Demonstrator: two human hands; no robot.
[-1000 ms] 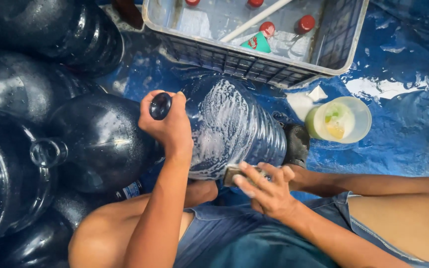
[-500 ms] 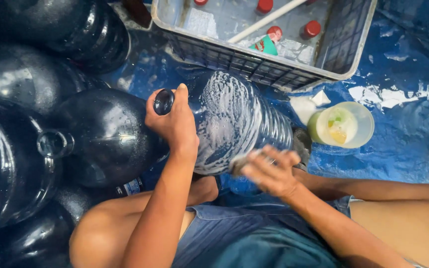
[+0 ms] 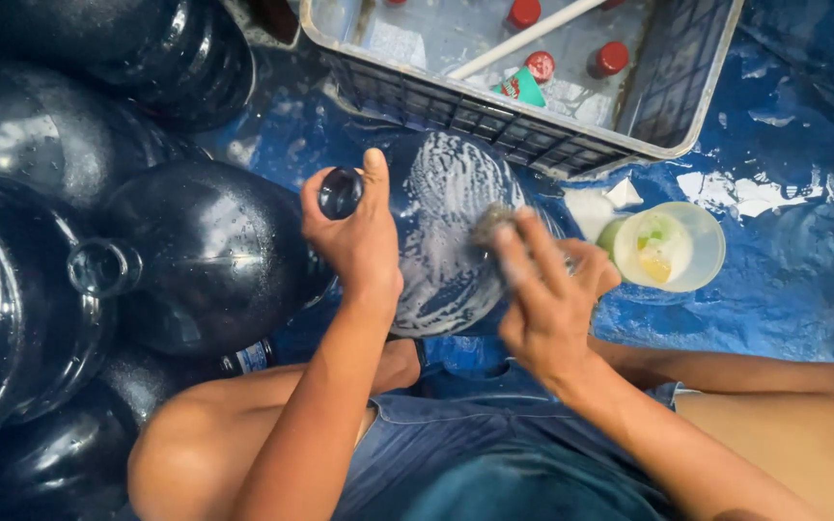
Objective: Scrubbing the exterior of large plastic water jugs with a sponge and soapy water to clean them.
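A large clear water jug [image 3: 441, 232] lies on its side in front of me, its body streaked with white soap foam. My left hand [image 3: 359, 236] grips the jug's neck, just below the open mouth [image 3: 340, 191]. My right hand [image 3: 547, 294] presses a scrubbing sponge [image 3: 492, 224] against the jug's foamy side; the sponge is mostly hidden under my fingers and blurred. My knees and denim shorts fill the bottom of the view.
Several big dark jugs [image 3: 195, 251] crowd the left side. A grey plastic crate [image 3: 668, 116] with red caps and a white stick stands at the top. A small round tub [image 3: 673, 246] with soapy liquid sits on the wet blue tarp [image 3: 793, 270] to the right.
My right hand moved up from the jug's lower end onto its side with the sponge. My left hand kept its hold on the neck.
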